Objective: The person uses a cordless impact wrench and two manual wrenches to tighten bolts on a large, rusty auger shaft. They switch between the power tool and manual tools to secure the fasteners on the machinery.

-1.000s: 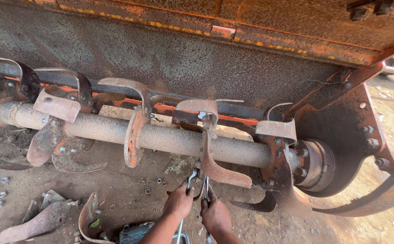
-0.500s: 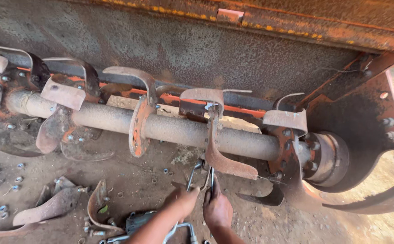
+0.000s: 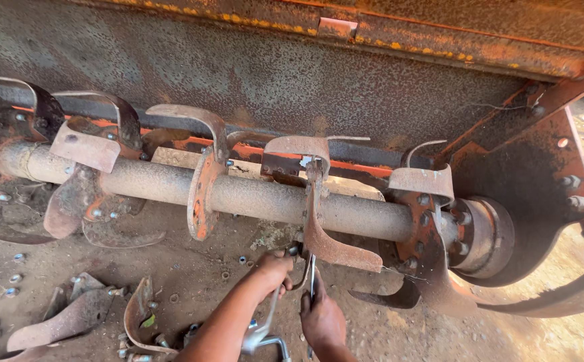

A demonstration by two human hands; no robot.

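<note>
A rusty tiller rotor shaft runs left to right under an orange hood, with curved blades bolted to its flanges. My left hand grips the top of a metal wrench just below the middle flange. Beside it, my right hand holds a second slim spanner that points up at the same flange's lower edge, where a curved blade hangs. Both tools meet at the flange's underside; the bolt itself is hidden.
Loose worn blades lie on the dirt at lower left, with scattered nuts and bolts around them. The rotor's end bearing and side plate stand at the right. The hood wall closes the back.
The view has shifted slightly, and the rotor now sits lower and more central. Both hands stay under the middle flange with their tools; the left hand has risen closer to it.
</note>
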